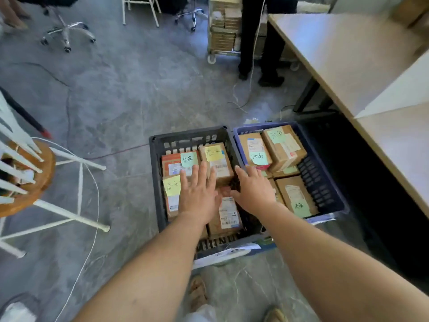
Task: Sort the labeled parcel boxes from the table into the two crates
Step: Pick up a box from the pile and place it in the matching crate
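Two crates stand side by side on the floor. The black crate point(155, 173) on the left holds several cardboard parcel boxes with yellow and green notes, among them a box with a yellow note point(219, 166). The blue crate point(322, 182) on the right holds several boxes with green notes, such as one box at its back point(282, 147). My left hand point(198, 194) is spread flat, fingers straight, over the boxes in the black crate. My right hand point(254, 189) is also flat and open, over the rims where the two crates meet. Neither hand holds anything.
A light wooden table point(343, 56) runs along the right, above the blue crate. A white-legged wooden stool point(34, 182) stands at left with a white cord on the floor. A person in dark trousers point(262, 43) stands by a wheeled cart of boxes point(222, 31) at the back.
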